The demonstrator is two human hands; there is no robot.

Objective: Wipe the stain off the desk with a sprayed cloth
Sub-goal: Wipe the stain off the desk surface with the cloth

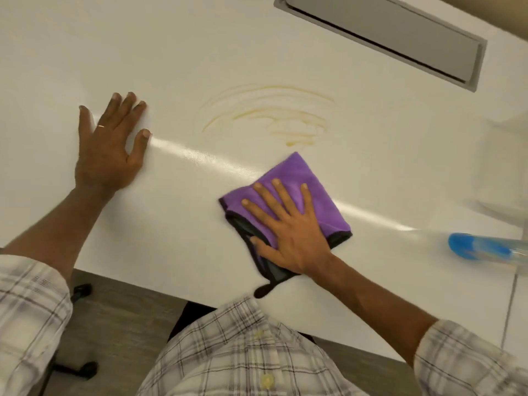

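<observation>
Cloth (297,181) lies under flat right hand (288,232), stain (274,115) beyond.

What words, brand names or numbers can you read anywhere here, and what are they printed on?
No readable text anywhere.
Clear plastic spray bottle with a blue band: any label is motion-blurred, unreadable.
Folded purple microfibre cloth with dark edging: no print; its dark tag shows no lettering.
White glossy desk, grey metal cable hatch, plaid shirt: no markings.
</observation>
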